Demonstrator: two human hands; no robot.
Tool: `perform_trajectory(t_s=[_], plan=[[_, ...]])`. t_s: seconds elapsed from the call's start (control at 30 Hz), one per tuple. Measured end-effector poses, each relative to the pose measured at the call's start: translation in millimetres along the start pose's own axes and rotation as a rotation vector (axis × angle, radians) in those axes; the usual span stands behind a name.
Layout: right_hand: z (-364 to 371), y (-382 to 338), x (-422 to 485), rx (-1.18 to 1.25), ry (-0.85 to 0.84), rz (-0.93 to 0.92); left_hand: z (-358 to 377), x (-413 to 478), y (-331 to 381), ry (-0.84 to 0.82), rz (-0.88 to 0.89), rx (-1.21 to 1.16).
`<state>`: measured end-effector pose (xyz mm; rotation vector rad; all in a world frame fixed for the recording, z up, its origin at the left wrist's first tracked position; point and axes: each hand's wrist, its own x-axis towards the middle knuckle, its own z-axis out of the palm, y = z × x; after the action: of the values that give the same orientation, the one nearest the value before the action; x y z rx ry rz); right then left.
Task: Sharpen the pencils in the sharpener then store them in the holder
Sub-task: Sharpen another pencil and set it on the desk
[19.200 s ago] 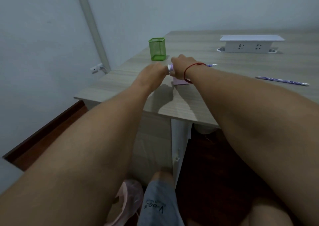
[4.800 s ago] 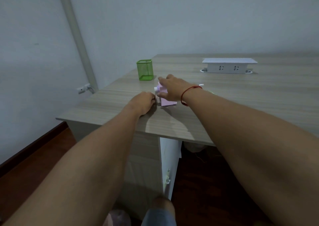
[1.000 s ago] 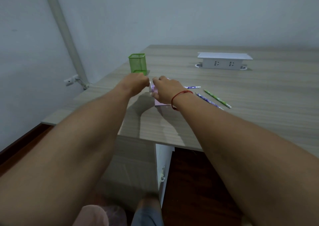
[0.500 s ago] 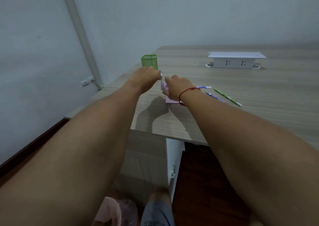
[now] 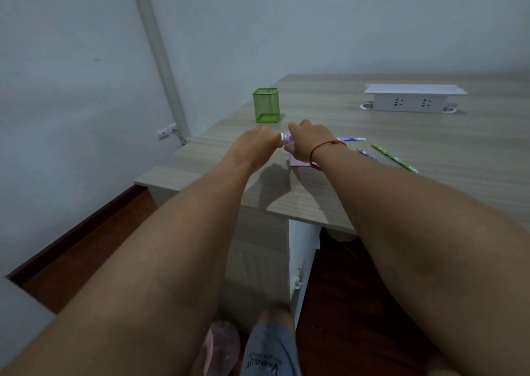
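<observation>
A pink sharpener (image 5: 298, 161) stands on the wooden desk (image 5: 372, 174), mostly hidden under my right hand (image 5: 308, 143), which grips its top. My left hand (image 5: 256, 147) is curled at the sharpener's left side, on its small white crank (image 5: 282, 138). A purple-patterned pencil (image 5: 351, 139) sticks out to the right from behind my right hand. Two more pencils lie loose to the right: a purple one (image 5: 367, 154) and a green one (image 5: 394, 161). The green mesh holder (image 5: 266, 105) stands behind my hands, near the desk's left edge.
A white socket box (image 5: 413, 98) sits at the back right of the desk. The desk's left and front edges are close to my hands. Below are a white desk leg, dark red floor and my knee.
My left hand has dropped from the top of the sharpener to lower at its left side. The right hand keeps its grip; the pencils have not moved.
</observation>
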<state>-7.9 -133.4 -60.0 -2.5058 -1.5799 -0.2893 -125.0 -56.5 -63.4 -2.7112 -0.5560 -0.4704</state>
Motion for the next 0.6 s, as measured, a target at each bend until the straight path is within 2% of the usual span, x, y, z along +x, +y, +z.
perform_trajectory(t_s=[0.6], plan=[[1, 1, 4, -0.034, -0.017, -0.022, -8, -8, 15, -0.133, -0.120, -0.202]])
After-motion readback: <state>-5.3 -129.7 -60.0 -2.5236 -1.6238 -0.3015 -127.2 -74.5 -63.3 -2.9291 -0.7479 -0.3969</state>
